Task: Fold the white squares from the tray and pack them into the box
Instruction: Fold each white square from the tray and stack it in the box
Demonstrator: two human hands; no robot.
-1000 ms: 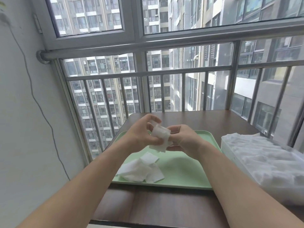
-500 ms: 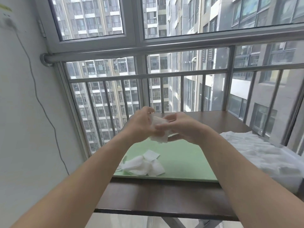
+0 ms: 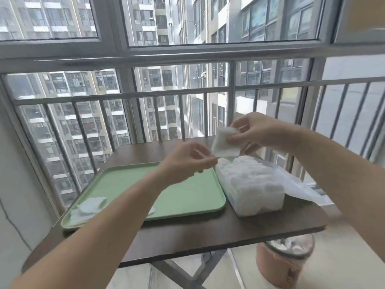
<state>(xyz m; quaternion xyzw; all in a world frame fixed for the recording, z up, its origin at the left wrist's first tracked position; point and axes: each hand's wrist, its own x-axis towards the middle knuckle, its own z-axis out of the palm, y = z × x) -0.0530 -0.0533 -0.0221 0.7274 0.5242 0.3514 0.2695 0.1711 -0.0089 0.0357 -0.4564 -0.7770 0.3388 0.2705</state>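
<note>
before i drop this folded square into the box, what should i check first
1. Right hand grips the white square: ok.
2. White square hangs above the far end of the box: ok.
3. Left hand off the square: cannot tell, its fingertips sit at the lower corner.
4. Room in the box: not ok, it looks heaped full.
5. Fold finished: cannot tell.
6. Loose squares waiting in the near-left corner of the tray: ok.
</note>
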